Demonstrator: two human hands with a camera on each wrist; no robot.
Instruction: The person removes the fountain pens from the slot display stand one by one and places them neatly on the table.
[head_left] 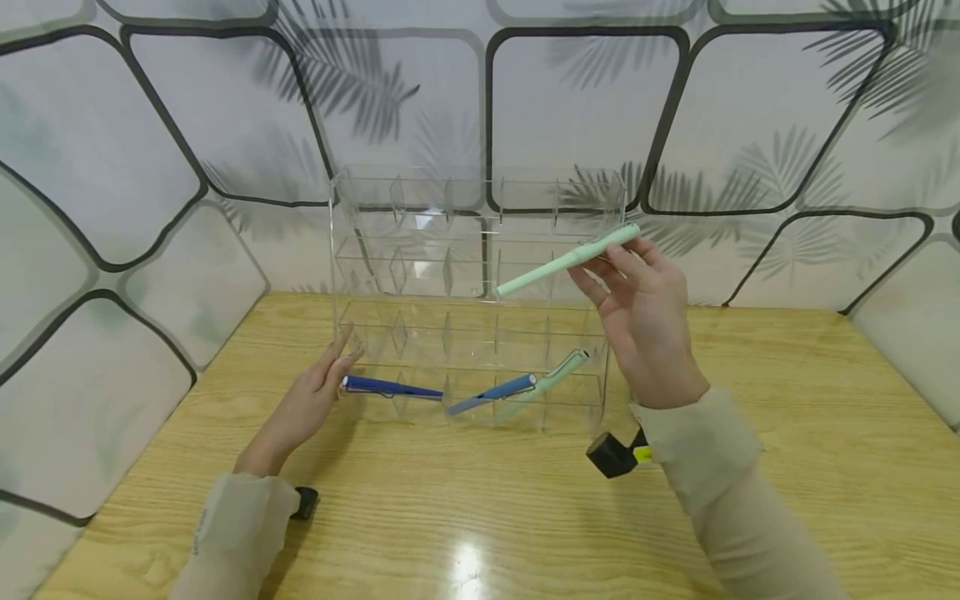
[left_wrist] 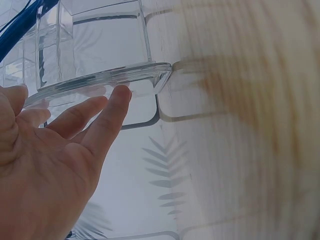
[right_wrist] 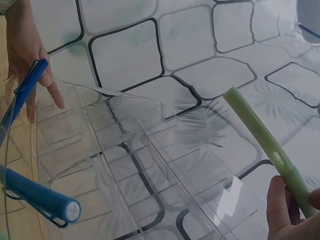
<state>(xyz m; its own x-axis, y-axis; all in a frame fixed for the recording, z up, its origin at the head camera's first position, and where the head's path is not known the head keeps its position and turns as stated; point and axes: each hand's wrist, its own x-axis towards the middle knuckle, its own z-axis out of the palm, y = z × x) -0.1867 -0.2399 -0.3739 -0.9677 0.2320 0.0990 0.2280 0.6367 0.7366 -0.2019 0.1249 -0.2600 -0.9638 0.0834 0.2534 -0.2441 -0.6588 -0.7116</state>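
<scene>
A clear acrylic pen rack (head_left: 472,333) with tiers of small compartments stands on the wooden table. My left hand (head_left: 303,410) touches the rack's left side, its fingers fairly straight along the clear panel (left_wrist: 100,80). Up at the rack's upper right, my right hand (head_left: 645,321) pinches a mint green pen (head_left: 558,265) between thumb and fingers. This pen slants, its far end pointing down to the left in front of the upper tiers. In the bottom tier lie a dark blue pen (head_left: 390,387), a lighter blue pen (head_left: 491,393) and another mint green pen (head_left: 547,383), leaning.
Behind the rack hangs a pale patterned cloth (head_left: 585,108) with dark outlines and leaf prints. Wooden tabletop (head_left: 465,500) extends in front of the rack. A black wrist device (head_left: 611,455) sits by the right cuff, another dark one (head_left: 305,502) by the left.
</scene>
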